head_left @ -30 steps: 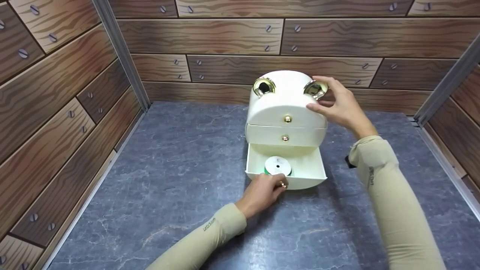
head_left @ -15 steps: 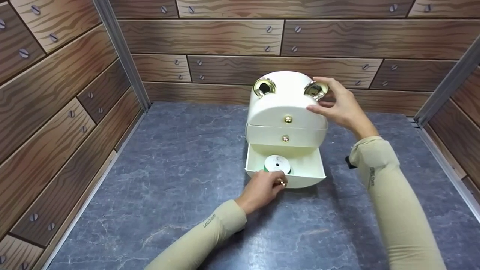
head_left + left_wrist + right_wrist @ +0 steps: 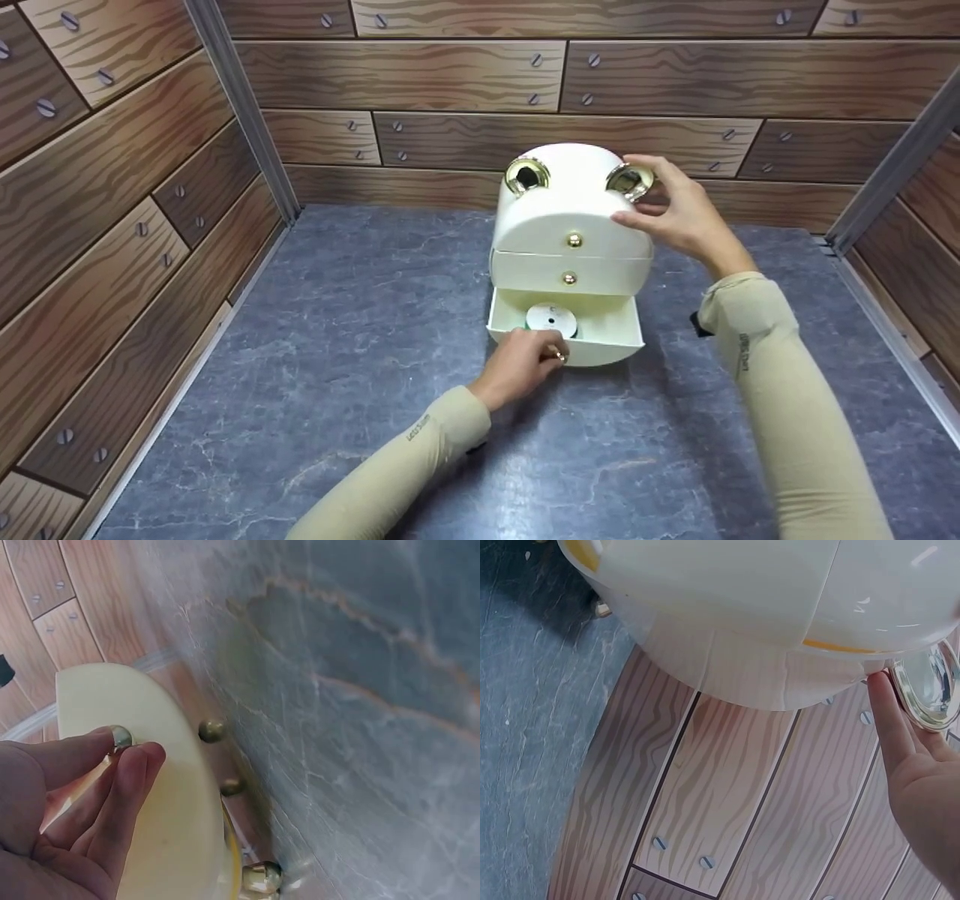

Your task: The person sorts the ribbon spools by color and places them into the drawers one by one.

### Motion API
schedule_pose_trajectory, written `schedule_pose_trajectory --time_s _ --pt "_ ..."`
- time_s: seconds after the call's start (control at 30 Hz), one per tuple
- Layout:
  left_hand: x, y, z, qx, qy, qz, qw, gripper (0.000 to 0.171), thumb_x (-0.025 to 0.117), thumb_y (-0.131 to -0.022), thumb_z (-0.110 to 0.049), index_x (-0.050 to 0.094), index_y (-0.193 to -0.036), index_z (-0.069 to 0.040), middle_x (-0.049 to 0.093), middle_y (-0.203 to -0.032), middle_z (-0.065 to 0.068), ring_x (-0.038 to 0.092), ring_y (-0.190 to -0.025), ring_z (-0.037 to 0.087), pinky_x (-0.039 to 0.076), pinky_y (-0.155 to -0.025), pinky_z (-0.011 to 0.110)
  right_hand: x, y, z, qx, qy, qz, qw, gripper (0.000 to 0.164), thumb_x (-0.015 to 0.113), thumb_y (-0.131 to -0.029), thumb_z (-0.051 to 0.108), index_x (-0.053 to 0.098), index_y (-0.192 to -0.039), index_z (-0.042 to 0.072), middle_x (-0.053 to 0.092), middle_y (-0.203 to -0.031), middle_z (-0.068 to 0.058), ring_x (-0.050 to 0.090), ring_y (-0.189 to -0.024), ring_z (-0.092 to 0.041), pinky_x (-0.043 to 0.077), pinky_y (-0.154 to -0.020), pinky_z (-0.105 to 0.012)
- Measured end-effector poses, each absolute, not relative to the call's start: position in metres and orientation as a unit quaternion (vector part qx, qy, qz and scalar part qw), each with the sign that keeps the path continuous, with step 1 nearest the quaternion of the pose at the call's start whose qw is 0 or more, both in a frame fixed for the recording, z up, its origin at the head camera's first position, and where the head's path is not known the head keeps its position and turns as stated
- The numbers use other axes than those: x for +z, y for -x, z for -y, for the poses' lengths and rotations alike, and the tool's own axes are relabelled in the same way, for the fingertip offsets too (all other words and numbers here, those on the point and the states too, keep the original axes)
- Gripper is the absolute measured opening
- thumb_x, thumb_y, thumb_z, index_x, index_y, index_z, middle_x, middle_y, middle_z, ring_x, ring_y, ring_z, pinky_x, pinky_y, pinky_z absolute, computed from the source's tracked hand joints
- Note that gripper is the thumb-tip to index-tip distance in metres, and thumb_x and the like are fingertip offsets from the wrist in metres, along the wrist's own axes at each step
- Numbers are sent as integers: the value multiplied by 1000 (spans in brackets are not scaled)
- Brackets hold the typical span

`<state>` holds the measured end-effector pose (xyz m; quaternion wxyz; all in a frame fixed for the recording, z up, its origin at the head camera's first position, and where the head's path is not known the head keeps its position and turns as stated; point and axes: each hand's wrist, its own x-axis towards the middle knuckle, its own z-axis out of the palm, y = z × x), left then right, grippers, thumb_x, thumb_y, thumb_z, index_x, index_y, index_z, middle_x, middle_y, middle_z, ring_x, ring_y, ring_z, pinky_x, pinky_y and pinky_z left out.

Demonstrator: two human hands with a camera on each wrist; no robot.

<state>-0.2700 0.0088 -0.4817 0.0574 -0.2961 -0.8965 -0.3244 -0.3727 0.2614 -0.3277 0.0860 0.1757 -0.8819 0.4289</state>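
Observation:
A cream, rounded box with drawers (image 3: 574, 199) stands on the table, with two gold-rimmed round eyes on top. Its bottom drawer (image 3: 611, 355) is pulled partly out, holding a white-faced spool (image 3: 552, 319) with a green edge. My left hand (image 3: 517, 367) pinches the gold knob (image 3: 121, 737) of that drawer between thumb and fingers, as the left wrist view shows up close. At the box's upper right, my right hand (image 3: 686, 214) holds on around the right gold eye (image 3: 630, 181), thumb on the front and fingers behind.
Two higher drawers, each with a gold knob (image 3: 574, 240), are closed. Wood-patterned panels (image 3: 420, 75) form walls at the back and sides, with metal corner posts (image 3: 247, 112). The tabletop (image 3: 360, 300) is dark grey and marbled.
The bottom drawer has slid a little inward toward the box, carrying the spool, and my left hand has moved with it on the knob. My right hand stays in place.

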Motion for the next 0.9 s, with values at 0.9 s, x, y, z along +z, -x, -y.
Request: schedule_pose_trajectory --time_s 0.9 --pt "-488 298 -18 -348 275 894 60 12 77 -91 -6 77 -101 -12 80 -101 2 77 -94 14 59 -86 19 -326 372 -263 428 -182 882 74 84 86 -86 16 42 -156 24 47 -152 -13 58 -131 -38 55 -104 -38"
